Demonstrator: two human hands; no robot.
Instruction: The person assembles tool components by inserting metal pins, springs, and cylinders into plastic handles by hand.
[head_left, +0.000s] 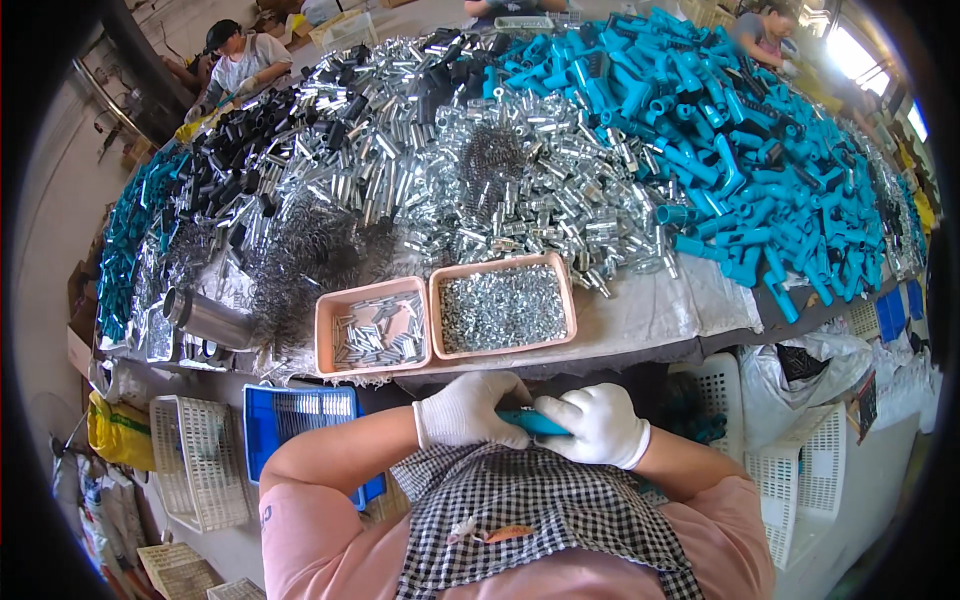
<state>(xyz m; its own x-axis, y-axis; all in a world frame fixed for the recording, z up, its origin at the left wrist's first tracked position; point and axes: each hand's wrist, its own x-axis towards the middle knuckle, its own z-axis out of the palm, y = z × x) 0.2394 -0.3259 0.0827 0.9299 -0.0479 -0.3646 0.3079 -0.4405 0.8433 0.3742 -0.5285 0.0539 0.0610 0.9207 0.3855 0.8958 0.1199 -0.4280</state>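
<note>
Both my hands wear white knit gloves and meet in front of my checked apron, just below the table's near edge. Between them lies a teal plastic handle [537, 423], mostly covered by the gloves. My left hand [468, 410] wraps round its left end. On its right part, the thumb and fingers of my right hand [598, 425] are closed. Beyond the hands, on the table edge, stand two pink trays: the left tray [322, 340] holds loose metal pins, and the right tray [508, 347] is filled with small shiny metal pieces.
Teal handles [730, 170] are heaped at right, metal fittings [570, 190] in the middle, dark springs [305, 250] and black parts [235, 150] at left. A steel cup [210, 318] lies near the left edge. Crates, including a blue crate [258, 430], flank me. Co-workers [250, 60] sit across.
</note>
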